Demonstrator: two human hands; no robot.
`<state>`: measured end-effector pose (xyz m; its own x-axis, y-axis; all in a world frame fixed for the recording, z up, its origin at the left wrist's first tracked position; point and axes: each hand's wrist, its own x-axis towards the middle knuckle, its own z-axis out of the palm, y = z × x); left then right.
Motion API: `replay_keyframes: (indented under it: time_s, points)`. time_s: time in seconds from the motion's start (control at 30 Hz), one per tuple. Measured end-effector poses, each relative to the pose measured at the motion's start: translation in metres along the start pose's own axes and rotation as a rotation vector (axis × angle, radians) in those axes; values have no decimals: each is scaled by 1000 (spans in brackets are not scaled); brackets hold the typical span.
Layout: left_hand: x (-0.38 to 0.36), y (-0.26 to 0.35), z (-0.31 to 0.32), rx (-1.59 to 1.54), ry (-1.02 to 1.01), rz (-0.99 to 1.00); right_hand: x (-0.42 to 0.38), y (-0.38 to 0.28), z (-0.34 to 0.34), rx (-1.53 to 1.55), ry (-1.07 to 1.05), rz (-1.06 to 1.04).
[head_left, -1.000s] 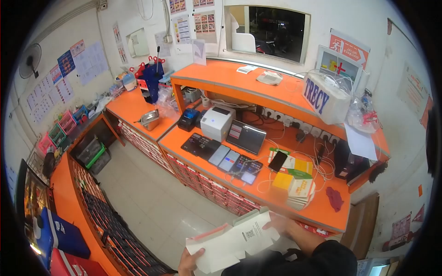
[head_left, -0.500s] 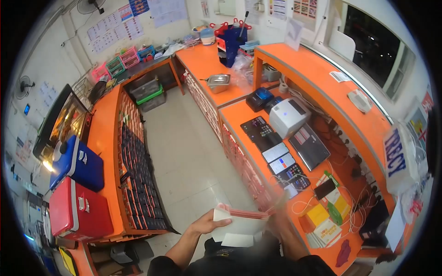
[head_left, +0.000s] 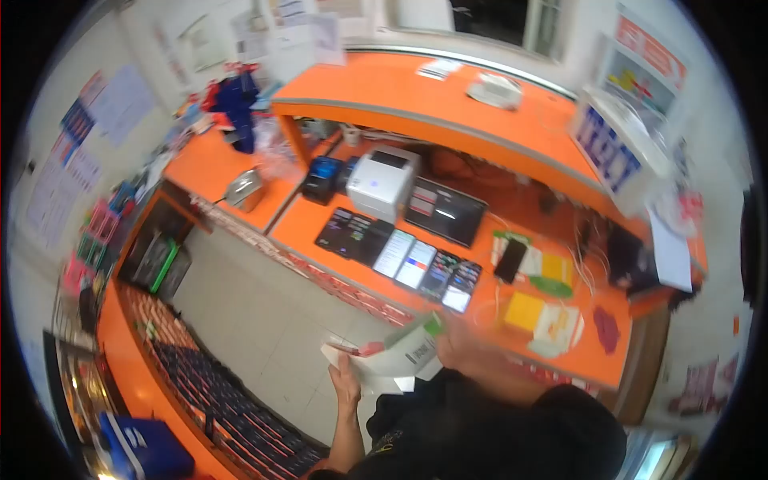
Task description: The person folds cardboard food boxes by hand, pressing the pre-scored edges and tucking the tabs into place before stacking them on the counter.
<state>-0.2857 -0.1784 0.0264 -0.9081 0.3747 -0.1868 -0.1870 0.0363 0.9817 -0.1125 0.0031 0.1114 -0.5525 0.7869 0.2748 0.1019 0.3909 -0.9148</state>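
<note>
My left hand [head_left: 345, 379] grips the left end of a white folded carton [head_left: 388, 366], thumb on its near side. The carton is held at an angle in front of my black shirt. It carries dark lettering, a green corner on the right and some red along its upper left edge. At its right end is my right hand [head_left: 458, 342], beside the green corner; motion blur smears its fingers. Just beyond that hand, several phones [head_left: 414, 262] lie in a row on the orange counter [head_left: 600, 368].
A white label printer [head_left: 382, 182] and a dark laptop [head_left: 444, 212] stand behind the phones. Yellow and white booklets [head_left: 552, 328], a black phone [head_left: 510, 261] and cables lie to the right. A blue cooler [head_left: 148, 448] sits lower left. An orange shelf [head_left: 416, 96] overhangs the counter.
My view has swung right, towards the counter with the phones. The white carton has tilted, its right end higher, showing lettering and a green corner. My left hand still holds it.
</note>
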Motion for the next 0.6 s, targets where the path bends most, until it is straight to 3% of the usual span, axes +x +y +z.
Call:
replay_keyframes:
  time_s: [0.13,0.23,0.3,0.37,0.4,0.43,0.47,0.53,0.6]
  points:
    - [2,39,26,268,-208,105,-20,13,0,-78,162,60]
    - [14,21,39,276,-326,202,-44,17,-6,-245,330,54]
    - [13,20,51,312,-435,178,-75,54,-9,-298,371,155]
    - [2,17,68,393,-598,73,-100,41,-25,-518,523,47]
    - [-6,6,81,378,-646,157,-113,36,-33,-601,575,32]
    - [-18,-7,91,339,-695,247,-124,33,-42,-580,636,160]
    - [-30,-15,96,336,-752,227,-133,30,-55,-564,698,270]
    - [-54,-25,109,255,-868,-95,-161,29,-87,-554,766,330]
    - [-66,-23,116,210,-936,-229,-182,24,-115,-513,801,367]
